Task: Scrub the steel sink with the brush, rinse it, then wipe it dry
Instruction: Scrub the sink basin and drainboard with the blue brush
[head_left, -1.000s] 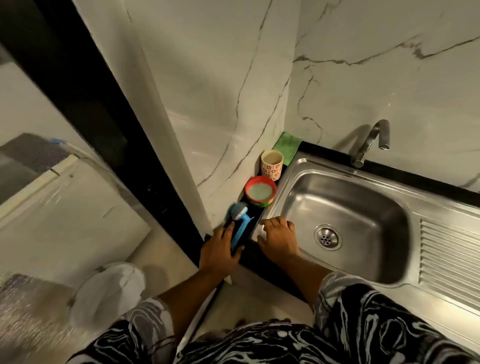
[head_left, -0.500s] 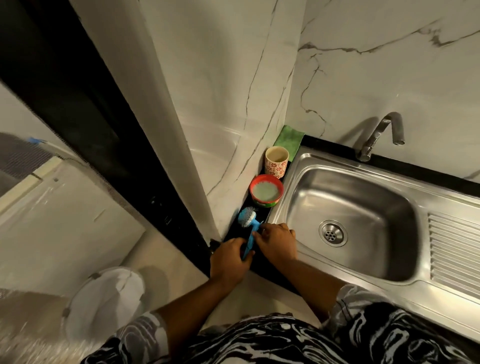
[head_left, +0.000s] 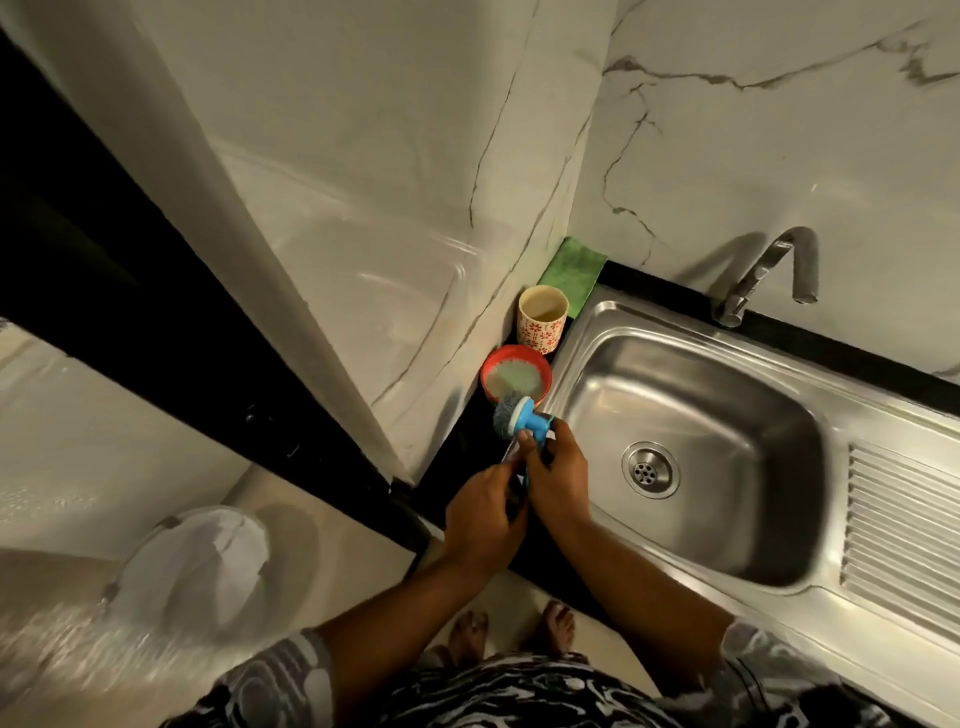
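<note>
A steel sink (head_left: 769, 525) with a round drain (head_left: 650, 470) fills the right half of the view, and a curved tap (head_left: 763, 273) stands behind it. A blue-handled brush (head_left: 524, 418) with a grey scrubbing head is lifted just left of the sink's rim, its head close to a red bowl (head_left: 491, 371) of pale soapy liquid. My right hand (head_left: 558, 480) grips the brush handle near the head. My left hand (head_left: 483, 514) holds the lower end of the handle. A folded green cloth (head_left: 574, 267) lies in the back corner.
A patterned cup (head_left: 542, 325) stands between the red bowl and the green cloth on the narrow black counter (head_left: 467, 467). Marble walls close the left and back. A ribbed drainboard (head_left: 904, 525) lies right of the basin. A white bin (head_left: 192, 566) sits on the floor at left.
The brush has been lifted off the counter and its head moved toward the red bowl. My right hand left the sink rim and joined my left hand on the handle.
</note>
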